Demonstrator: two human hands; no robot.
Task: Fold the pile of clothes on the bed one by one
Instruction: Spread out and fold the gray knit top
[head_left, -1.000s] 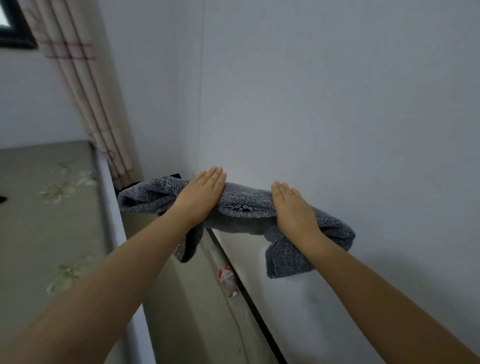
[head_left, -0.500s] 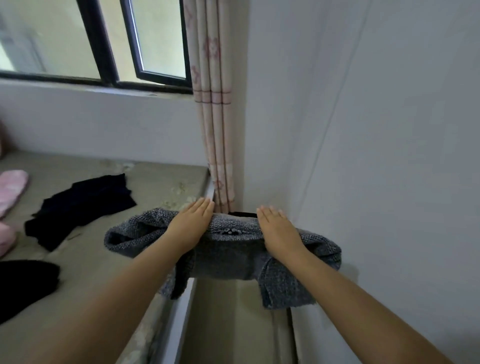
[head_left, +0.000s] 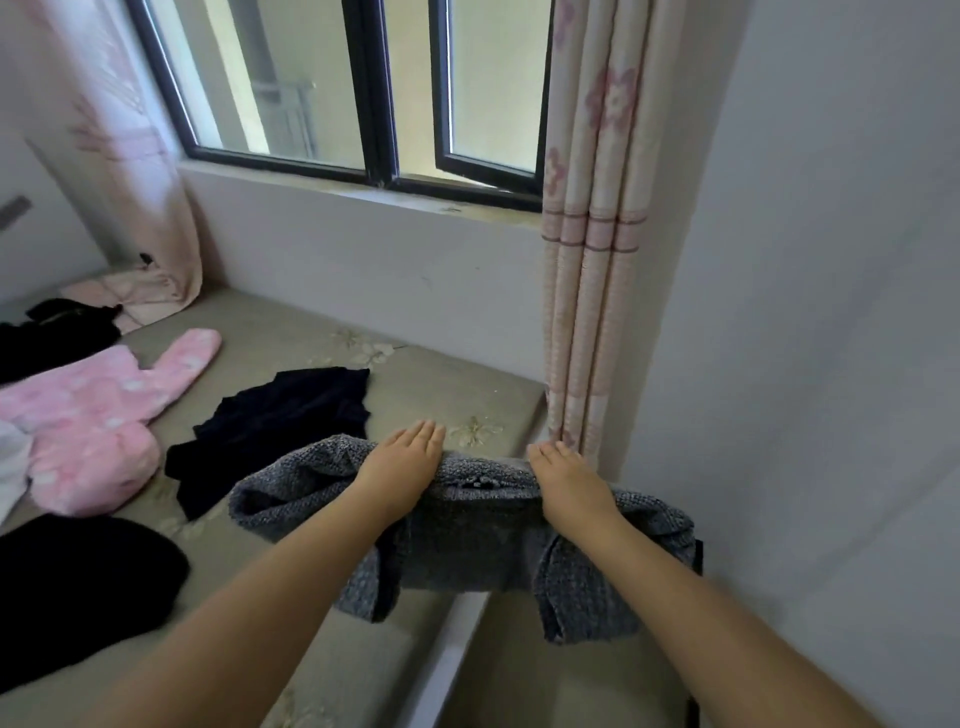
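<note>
1. A folded grey, coarse-knit garment (head_left: 467, 525) is carried in the air between both hands, above the near right edge of the bed (head_left: 291, 364), whose cover is greyish green with a pale flower print.
2. The left hand (head_left: 402, 465) lies on top of the grey garment's left part, palm down, fingers straight and close together, pointing away from the person. Whether its thumb reaches beneath the cloth cannot be told.
3. The right hand (head_left: 569, 480) lies likewise on the garment's right part, fingers straight and together; its thumb too is hidden.
4. Between the two hands the garment forms a thick fold, and loose ends hang down below each wrist.
5. Left of the left hand, a dark navy garment (head_left: 280, 421) lies crumpled on the bed, just beyond the grey one.
6. Further left lies a fluffy pink garment with pale spots (head_left: 93, 415), one sleeve stretched out toward the window wall.
7. Near the left forearm, at the near left, lies a black garment (head_left: 78, 587); another black piece (head_left: 52, 338) lies far to the left.
8. Just beyond the right hand hangs a cream curtain with pink flowers (head_left: 592, 234), gathered in pleats against the white wall (head_left: 831, 312).
9. Ahead of both hands, above the bed, is a black-framed window (head_left: 374, 104).
</note>
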